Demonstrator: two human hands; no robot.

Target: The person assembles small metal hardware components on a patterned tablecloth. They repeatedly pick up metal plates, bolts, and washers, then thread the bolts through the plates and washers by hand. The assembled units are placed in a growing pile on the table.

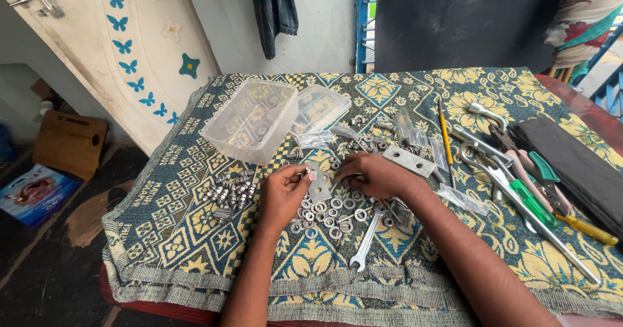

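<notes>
Two hands point(331, 184) amid washers point(328, 210), mid-cloth point(195, 236)

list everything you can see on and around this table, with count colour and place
patterned cloth: one, green, yellow and white, covering the table
clear plastic box: one, transparent, upside down at back left
clear lid: one, transparent, right of the box
bolts: a cluster, silver, left of the hands
washers: many, silver, under the hands
spanner: one, silver, front centre
metal plate: one, grey, behind the right hand
pencil: one, yellow, back right
pliers and screwdrivers: several, pink, green and yellow handles, right side
dark slab: one, black, far right
wooden board: one, brown, floor at left
left hand: holds a small silver plate and bolt
right hand: resting over the washers
</notes>
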